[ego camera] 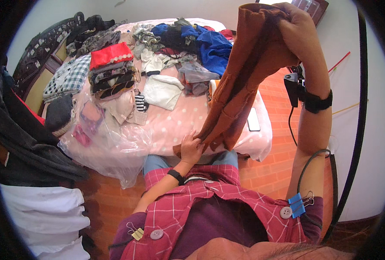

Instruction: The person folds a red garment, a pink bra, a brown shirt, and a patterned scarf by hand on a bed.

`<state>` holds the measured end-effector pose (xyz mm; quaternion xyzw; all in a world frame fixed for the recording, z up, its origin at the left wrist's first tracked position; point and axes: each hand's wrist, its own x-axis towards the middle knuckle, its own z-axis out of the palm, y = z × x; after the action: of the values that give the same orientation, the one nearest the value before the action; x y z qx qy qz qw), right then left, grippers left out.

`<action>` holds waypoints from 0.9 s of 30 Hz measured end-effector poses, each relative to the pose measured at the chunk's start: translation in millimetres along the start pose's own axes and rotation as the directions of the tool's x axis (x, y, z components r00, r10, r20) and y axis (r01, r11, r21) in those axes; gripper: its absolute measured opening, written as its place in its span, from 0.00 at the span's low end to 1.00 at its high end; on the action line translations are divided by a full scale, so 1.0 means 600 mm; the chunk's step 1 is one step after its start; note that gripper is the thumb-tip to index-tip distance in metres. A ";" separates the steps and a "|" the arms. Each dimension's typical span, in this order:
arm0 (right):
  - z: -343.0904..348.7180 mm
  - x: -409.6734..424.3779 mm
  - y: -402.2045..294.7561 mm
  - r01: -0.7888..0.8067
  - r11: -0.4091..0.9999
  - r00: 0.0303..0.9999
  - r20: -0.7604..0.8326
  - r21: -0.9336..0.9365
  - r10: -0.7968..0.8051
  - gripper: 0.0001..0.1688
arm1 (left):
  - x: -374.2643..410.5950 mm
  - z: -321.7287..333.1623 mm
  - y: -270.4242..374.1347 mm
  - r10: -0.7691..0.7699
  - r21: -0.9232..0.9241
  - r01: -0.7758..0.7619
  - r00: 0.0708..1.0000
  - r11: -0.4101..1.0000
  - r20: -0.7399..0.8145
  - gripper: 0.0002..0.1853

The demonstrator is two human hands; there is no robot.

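A rust-brown cloth garment [233, 91] stretches at a slant in front of me, above the near right part of the bed. High at the upper right, my right hand [298, 34] grips its bunched top end. My left hand [191, 150] pinches its lower edge close to my lap. Folds and seams run along the cloth, and a dark crease goes down its middle. The fingers of my right hand are partly hidden by the fabric.
The bed has a pink polka-dot sheet [179, 125]. On it are a folded clothes stack [112, 73], a clear plastic bag [127, 151], a white folded cloth [163, 91], jumbled clothes [212, 45] and a phone [253, 119]. Dark garments [26, 143] hang at left.
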<state>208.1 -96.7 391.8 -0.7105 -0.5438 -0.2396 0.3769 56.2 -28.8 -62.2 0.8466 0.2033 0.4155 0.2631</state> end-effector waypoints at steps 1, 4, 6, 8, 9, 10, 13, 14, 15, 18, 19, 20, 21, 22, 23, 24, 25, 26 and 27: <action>0.003 0.003 0.000 0.008 1.000 1.000 0.002 -0.003 -0.008 0.11 | 0.002 0.008 0.001 0.007 0.024 -0.007 1.000 1.000 -0.008 0.10; 0.013 0.014 0.036 0.158 0.982 0.987 0.056 -0.108 -0.152 0.16 | 0.008 0.028 0.009 -0.020 0.035 0.020 1.000 0.999 0.020 0.09; 0.015 0.015 0.042 0.152 0.981 0.988 0.056 -0.117 -0.147 0.16 | 0.008 0.028 0.001 -0.144 0.017 0.143 0.986 0.990 0.081 0.09; 0.018 0.014 0.047 0.164 0.982 0.986 0.042 -0.094 -0.161 0.15 | 0.003 0.027 -0.021 -0.292 -0.046 0.296 0.953 0.954 0.076 0.09; 0.019 0.013 0.053 0.177 0.982 0.984 0.027 -0.069 -0.176 0.15 | -0.004 0.029 -0.044 -0.377 -0.106 0.380 0.925 0.919 0.046 0.09; 0.014 0.010 0.057 0.187 0.981 0.982 0.011 -0.051 -0.187 0.14 | -0.014 0.035 -0.067 -0.457 -0.173 0.455 0.889 0.874 0.028 0.09; 0.005 0.002 0.065 0.098 0.995 0.995 0.013 -0.002 -0.098 0.14 | -0.030 0.023 -0.131 -0.717 -0.284 0.691 0.697 0.665 0.016 0.08; 0.001 0.001 0.073 0.072 0.997 0.997 0.017 0.013 -0.073 0.14 | -0.027 0.008 -0.146 -0.710 -0.346 0.660 0.704 0.667 -0.026 0.07; -0.002 0.002 0.086 0.047 0.998 0.999 0.021 0.032 -0.048 0.14 | -0.020 -0.014 -0.162 -0.703 -0.403 0.624 0.708 0.670 -0.071 0.06; -0.004 0.007 0.152 -0.004 0.998 1.000 0.017 0.070 0.003 0.15 | 0.024 -0.115 -0.232 -0.558 -0.388 0.432 0.766 0.814 -0.318 0.04; -0.002 -0.007 0.203 -0.045 0.996 0.999 0.013 0.072 0.044 0.15 | 0.067 -0.183 -0.168 -0.573 -0.360 0.463 0.756 0.810 -0.317 0.05; -0.016 -0.014 0.245 0.035 0.999 0.999 -0.011 -0.025 -0.035 0.15 | 0.092 -0.231 -0.174 -0.426 -0.275 0.338 0.815 0.900 -0.394 0.05; -0.032 -0.020 0.290 0.115 0.986 0.992 -0.029 -0.123 -0.119 0.15 | 0.118 -0.274 -0.168 -0.361 -0.218 0.289 0.798 0.932 -0.482 0.05; -0.036 -0.025 0.318 0.180 0.959 0.980 -0.039 -0.217 -0.193 0.15 | 0.147 -0.328 -0.129 -0.204 -0.059 0.203 0.832 0.977 -0.516 0.06; -0.033 -0.025 0.292 0.056 0.997 0.990 -0.128 -0.044 -0.061 0.15 | 0.161 -0.385 -0.106 -0.010 0.165 0.115 0.849 0.980 -0.529 0.06; -0.048 -0.038 0.243 -0.060 0.989 0.980 -0.182 0.134 0.084 0.15 | 0.175 -0.432 -0.072 0.090 0.251 0.042 0.867 0.967 -0.491 0.06; -0.058 -0.050 0.218 -0.174 0.936 0.948 -0.207 0.305 0.243 0.14 | 0.187 -0.465 -0.039 0.136 0.420 0.055 0.901 0.906 -0.411 0.07; -0.066 -0.049 0.230 -0.151 0.941 0.953 -0.207 0.303 0.219 0.14 | 0.201 -0.487 -0.022 0.135 0.444 0.060 0.909 0.894 -0.394 0.09; -0.073 -0.049 0.257 -0.130 0.945 0.958 -0.206 0.301 0.198 0.14 | 0.211 -0.502 -0.015 0.132 0.468 0.065 0.917 0.881 -0.375 0.11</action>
<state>349.4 -168.2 353.7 -0.6586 -0.4631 -0.2085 0.5553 -116.9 132.7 163.4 0.7865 0.3319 0.5208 -0.0045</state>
